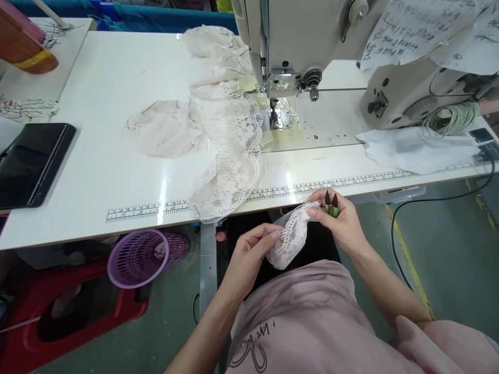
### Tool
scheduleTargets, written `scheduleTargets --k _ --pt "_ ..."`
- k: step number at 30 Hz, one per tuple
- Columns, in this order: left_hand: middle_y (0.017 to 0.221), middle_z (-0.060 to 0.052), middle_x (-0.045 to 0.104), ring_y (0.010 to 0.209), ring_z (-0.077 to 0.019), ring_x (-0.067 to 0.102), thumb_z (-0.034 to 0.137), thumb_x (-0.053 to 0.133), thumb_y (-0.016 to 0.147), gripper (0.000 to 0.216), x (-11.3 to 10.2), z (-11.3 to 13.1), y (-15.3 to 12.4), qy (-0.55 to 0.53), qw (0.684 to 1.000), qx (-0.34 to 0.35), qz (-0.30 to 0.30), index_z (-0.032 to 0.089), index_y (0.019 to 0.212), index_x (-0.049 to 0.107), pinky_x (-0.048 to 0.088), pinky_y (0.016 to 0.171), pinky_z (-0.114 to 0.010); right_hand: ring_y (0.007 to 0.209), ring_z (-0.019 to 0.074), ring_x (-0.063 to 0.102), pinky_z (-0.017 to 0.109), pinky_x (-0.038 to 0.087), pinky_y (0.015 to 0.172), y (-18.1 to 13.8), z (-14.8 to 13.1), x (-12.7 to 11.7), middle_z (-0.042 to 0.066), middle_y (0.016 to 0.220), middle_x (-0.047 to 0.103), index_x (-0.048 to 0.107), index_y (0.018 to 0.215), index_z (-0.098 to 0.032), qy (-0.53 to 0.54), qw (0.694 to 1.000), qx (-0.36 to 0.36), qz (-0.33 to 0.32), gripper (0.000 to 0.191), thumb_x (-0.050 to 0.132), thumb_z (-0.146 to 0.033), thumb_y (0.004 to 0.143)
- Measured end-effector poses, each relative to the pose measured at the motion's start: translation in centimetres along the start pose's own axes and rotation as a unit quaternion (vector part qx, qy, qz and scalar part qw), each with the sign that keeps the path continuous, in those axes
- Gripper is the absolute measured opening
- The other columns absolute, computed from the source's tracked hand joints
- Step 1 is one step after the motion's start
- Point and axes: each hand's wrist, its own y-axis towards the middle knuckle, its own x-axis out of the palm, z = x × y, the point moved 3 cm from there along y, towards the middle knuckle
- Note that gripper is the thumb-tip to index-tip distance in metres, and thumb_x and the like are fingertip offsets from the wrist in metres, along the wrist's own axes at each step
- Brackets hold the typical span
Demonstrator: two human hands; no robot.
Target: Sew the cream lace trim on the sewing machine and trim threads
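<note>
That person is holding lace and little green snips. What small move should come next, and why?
Perhaps turn the snips toward the lace: their tips point away from it in the right hand, while the left hand pinches the lace and could steady it.

Single head camera, close above wearer's torso (pixel 312 322), facing forward and down across tabletop (pixel 105 171).

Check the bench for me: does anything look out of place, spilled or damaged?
Nothing looks spilled or clearly damaged. Two things look untidy: loose threads lie scattered at the picture's left, and the lace cloth on the table lies bunched, reaching the front edge, where it might snag.
</note>
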Motion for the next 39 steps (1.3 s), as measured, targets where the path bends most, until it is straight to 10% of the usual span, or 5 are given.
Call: scheduleTargets --k 9,12,30,35,39 --pt "0.082 -0.004 0.07 0.077 -0.0148 0.059 0.038 0.071 0.08 0.023 0.0 -0.3 0.1 0.02 1.0 0.019 -0.008 0.02 0.093 0.076 0.044 0.07 -0.022 0.072 0.0123 0.054 0.027 0.044 0.058 -0.8 -1.7 0.5 0.005 0.105 0.059 0.067 0.095 -0.023 -0.146 0.971 -0.177 0.071 0.011 0.067 -0.022 0.084" --pt "0.09 -0.004 0.071 0.085 -0.0163 0.06 0.037 0.068 0.083 0.022 0.0 -0.4 0.1 0.035 0.998 0.034 -0.025 0.022 0.097 0.076 0.045 0.077 -0.024 0.084 0.0162 0.06 0.029 0.052 0.068 -1.4 -2.2 1.5 0.004 0.094 0.06 0.07 0.1 -0.024 -0.165 0.957 -0.238 -0.019 0.018 0.069 -0.021 0.082" --pt "0.082 -0.003 0.065 0.078 -0.0139 0.057 0.041 0.062 0.087 0.026 0.9 -1.4 0.1 0.027 0.999 0.037 -0.027 0.019 0.093 0.073 0.047 0.076 -0.026 0.082 0.014 0.058 0.028 0.047 0.07 -1.1 -0.8 1.4 0.001 0.088 0.06 0.067 0.081 -0.022 0.043 0.995 -0.089 -0.031 0.004 0.068 -0.021 0.084" --pt "0.074 0.0 0.058 0.066 -0.0097 0.052 0.036 0.057 0.091 0.024 0.9 -1.4 -0.6 0.106 0.986 0.125 -0.012 0.019 0.077 0.065 0.044 0.06 -0.021 0.08 0.0131 0.058 0.028 0.046 0.07 -0.8 0.0 1.6 0.0 0.086 0.061 0.066 0.081 -0.022 0.099 0.993 -0.059 -0.031 0.004 0.068 -0.022 0.084" --pt "0.127 -0.009 0.056 0.098 -0.0175 0.061 0.018 0.058 0.088 0.011 1.7 -0.1 -1.8 0.286 0.899 0.331 0.015 0.018 0.079 0.063 0.049 0.073 -0.026 0.079 0.0136 0.057 0.029 0.045 0.071 -0.9 -0.2 1.8 0.0 0.084 0.06 0.066 0.08 -0.022 0.095 0.992 -0.075 -0.031 0.005 0.068 -0.022 0.085"
